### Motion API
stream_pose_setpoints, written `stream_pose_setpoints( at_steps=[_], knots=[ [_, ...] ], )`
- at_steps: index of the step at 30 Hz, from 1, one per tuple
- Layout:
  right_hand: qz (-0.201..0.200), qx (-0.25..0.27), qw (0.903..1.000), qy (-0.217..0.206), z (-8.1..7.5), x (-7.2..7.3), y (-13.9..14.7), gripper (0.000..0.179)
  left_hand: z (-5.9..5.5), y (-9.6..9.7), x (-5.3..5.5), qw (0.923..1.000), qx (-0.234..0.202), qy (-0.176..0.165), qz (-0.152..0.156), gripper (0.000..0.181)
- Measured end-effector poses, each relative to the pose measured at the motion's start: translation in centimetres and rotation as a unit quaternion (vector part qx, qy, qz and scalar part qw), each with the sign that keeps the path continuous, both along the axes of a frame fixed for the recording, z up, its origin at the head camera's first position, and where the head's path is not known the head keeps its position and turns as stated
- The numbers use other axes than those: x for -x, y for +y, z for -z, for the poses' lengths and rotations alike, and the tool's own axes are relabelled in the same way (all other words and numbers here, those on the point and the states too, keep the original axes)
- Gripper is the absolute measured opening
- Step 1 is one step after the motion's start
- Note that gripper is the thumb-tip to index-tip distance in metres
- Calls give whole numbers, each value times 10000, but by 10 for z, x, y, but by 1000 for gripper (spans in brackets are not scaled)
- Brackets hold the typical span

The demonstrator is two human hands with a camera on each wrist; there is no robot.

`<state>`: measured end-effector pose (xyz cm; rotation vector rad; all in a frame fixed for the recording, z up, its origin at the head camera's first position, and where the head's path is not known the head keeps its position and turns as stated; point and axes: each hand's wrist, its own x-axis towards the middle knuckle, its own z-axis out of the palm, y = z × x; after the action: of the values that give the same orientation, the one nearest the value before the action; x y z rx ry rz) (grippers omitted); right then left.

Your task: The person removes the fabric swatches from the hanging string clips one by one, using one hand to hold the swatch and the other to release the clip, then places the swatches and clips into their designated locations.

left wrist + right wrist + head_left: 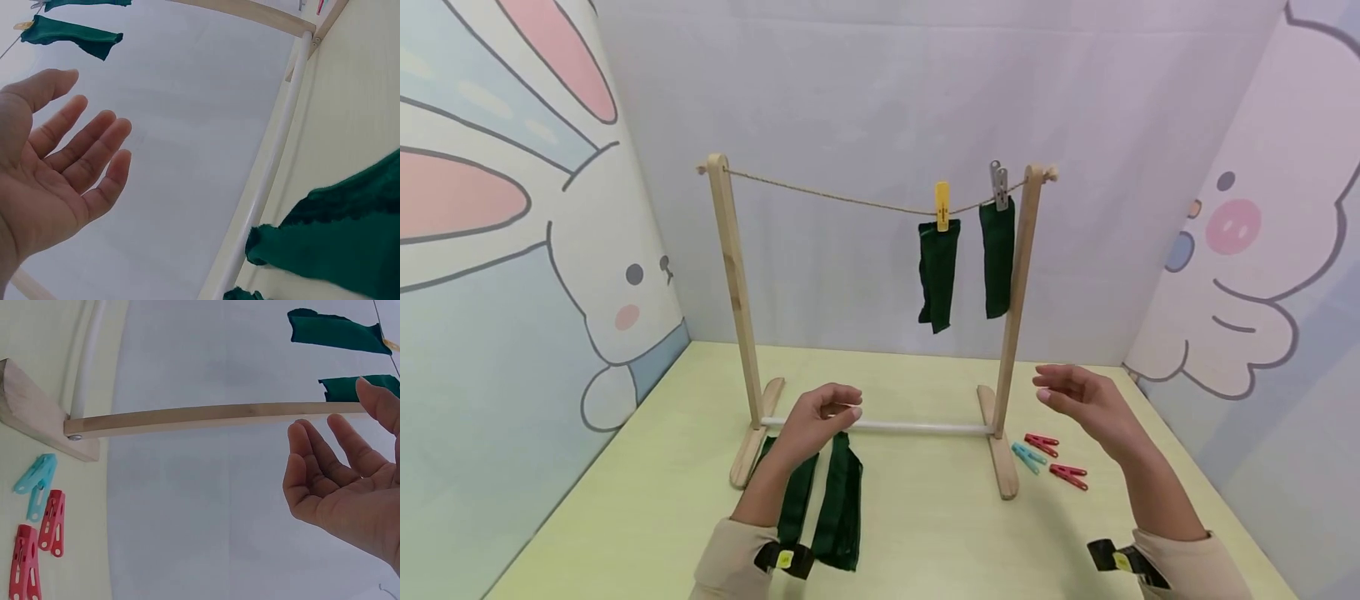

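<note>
Two dark green cloth pieces hang on a thin line (835, 198): one cloth (938, 275) under a yellow clothespin (942, 207), the other cloth (997, 262) under a grey clothespin (1001, 187) by the right post. My left hand (820, 421) is in the air above more green cloth (838, 508) lying on the table, its fingers loosely bent and holding nothing. To the right of the stand, my right hand (1090, 408) is raised with relaxed, empty fingers. Below it lie a blue clothespin (1028, 457) and two red clothespins, one red clothespin (52, 524) nearer the blue one.
The wooden stand has a left post (735, 292), a right post (1021, 292) and a white crossbar (917, 428) low between them. Its feet rest on a pale yellow table (925, 533). Walls with cartoon animals rise at both sides.
</note>
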<state>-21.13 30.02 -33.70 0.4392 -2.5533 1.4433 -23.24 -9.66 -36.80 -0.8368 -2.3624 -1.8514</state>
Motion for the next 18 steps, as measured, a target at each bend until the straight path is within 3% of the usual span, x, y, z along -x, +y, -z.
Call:
stream_pose_setpoints(
  at_steps=[13, 18],
  knots=[
    [-435, 152, 9962, 734, -30, 14, -26, 38, -19, 19, 10, 9986, -458, -33, -269, 26],
    [-672, 337, 9915, 1063, -44, 16, -34, 35, -12, 20, 24, 9959, -810, -42, -390, 27]
  ],
)
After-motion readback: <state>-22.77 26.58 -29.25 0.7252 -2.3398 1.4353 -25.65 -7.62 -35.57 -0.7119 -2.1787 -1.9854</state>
